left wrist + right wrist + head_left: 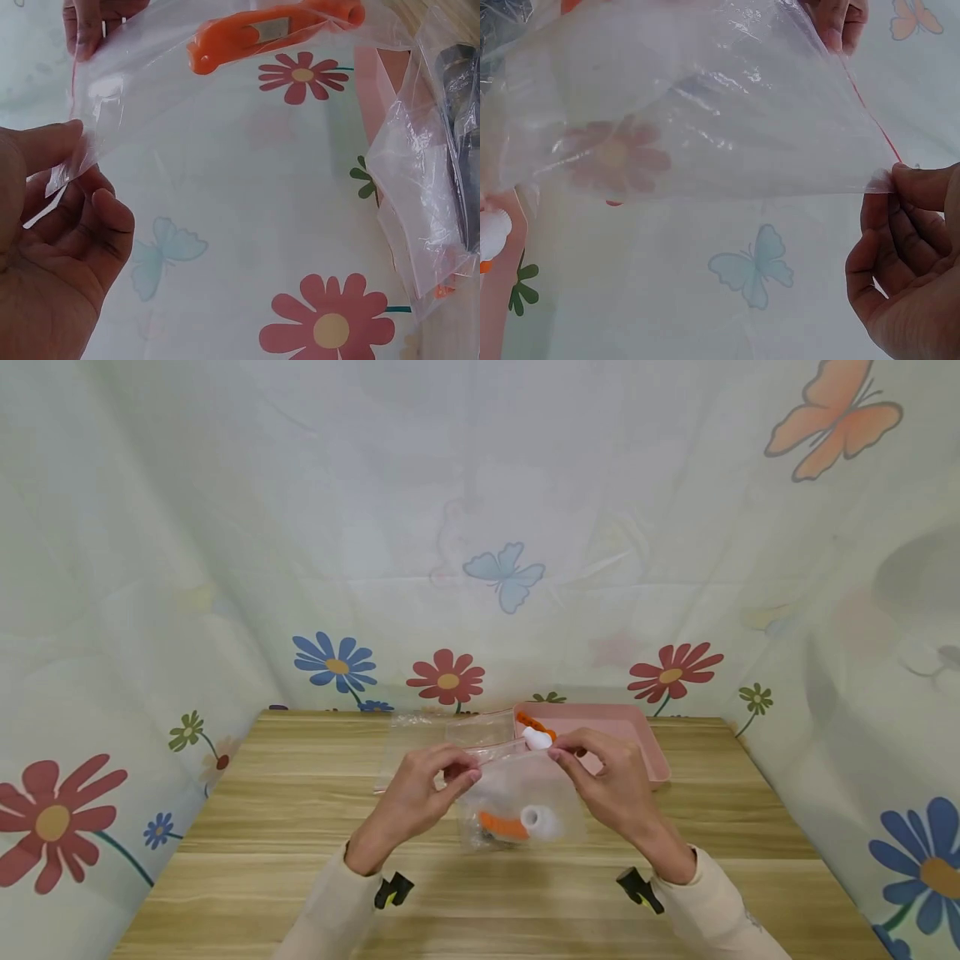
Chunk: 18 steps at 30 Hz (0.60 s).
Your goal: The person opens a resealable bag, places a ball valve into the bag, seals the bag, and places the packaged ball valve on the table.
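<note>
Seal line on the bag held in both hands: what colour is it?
Red; the seal line shows best in the right wrist view.

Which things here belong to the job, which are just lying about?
Job, seemingly:
clear zip bag, edge pinched by left hand and right hand
orange piece and white piece inside it

Lying about, apparently:
other clear plastic on the table
pink tray
flowered curtain

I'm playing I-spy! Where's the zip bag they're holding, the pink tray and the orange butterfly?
Held zip bag (517, 789): head view, front middle.
Pink tray (656, 747): head view, right wall.
Orange butterfly (834, 421): head view, its middle.
</note>
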Available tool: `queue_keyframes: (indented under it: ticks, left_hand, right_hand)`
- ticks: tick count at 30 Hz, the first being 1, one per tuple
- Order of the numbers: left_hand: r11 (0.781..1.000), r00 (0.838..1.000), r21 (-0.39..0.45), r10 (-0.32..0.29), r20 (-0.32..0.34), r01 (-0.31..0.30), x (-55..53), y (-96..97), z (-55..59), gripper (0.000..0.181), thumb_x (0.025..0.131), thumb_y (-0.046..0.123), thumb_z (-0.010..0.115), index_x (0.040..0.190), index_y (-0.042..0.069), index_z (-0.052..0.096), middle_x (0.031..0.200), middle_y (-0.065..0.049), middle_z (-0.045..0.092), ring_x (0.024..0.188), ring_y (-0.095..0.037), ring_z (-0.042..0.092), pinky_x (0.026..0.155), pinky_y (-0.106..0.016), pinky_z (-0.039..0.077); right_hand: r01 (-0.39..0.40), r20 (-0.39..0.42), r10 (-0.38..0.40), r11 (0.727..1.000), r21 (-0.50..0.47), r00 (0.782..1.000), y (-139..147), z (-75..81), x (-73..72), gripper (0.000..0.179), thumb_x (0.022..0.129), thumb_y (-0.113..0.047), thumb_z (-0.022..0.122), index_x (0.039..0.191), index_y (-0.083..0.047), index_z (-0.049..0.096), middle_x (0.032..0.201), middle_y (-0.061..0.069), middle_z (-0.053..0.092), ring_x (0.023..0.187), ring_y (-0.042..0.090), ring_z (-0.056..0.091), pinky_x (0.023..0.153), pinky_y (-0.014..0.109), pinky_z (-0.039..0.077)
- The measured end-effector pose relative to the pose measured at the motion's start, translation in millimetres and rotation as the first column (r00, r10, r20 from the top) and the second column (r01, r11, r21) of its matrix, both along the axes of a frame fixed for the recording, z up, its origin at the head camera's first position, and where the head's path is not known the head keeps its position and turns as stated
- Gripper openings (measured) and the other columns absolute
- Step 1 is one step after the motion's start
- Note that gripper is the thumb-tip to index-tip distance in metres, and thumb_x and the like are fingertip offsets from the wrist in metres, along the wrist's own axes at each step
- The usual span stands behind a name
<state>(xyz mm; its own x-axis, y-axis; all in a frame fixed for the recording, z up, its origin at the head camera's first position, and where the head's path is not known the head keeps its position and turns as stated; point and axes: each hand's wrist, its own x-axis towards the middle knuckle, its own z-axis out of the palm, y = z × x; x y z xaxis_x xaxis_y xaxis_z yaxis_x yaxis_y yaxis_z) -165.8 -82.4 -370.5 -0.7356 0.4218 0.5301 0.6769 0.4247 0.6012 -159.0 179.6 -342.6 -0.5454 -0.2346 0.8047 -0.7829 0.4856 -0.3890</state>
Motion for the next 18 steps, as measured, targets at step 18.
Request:
queue_keyframes:
  ticks: [18]
  left_hand:
    - [0.999, 0.997, 0.025, -0.025, -0.066, 0.026, -0.3, 10.8, 1.1, 0.005, 0.090, 0.013, 0.070, 0.093, 0.009, 0.071, 0.082, 0.001, 0.064, 0.069, -0.006, 0.048, 0.060, -0.018, 0.044]
  right_hand:
    - [0.001, -0.004, -0.001, 1.000, 0.004, 1.000, 0.2, 0.3, 1.2, 0.025, 0.069, 0.007, 0.081, 0.086, -0.011, 0.074, 0.077, 0.000, 0.072, 0.065, 0.009, 0.061, 0.062, 0.015, 0.048]
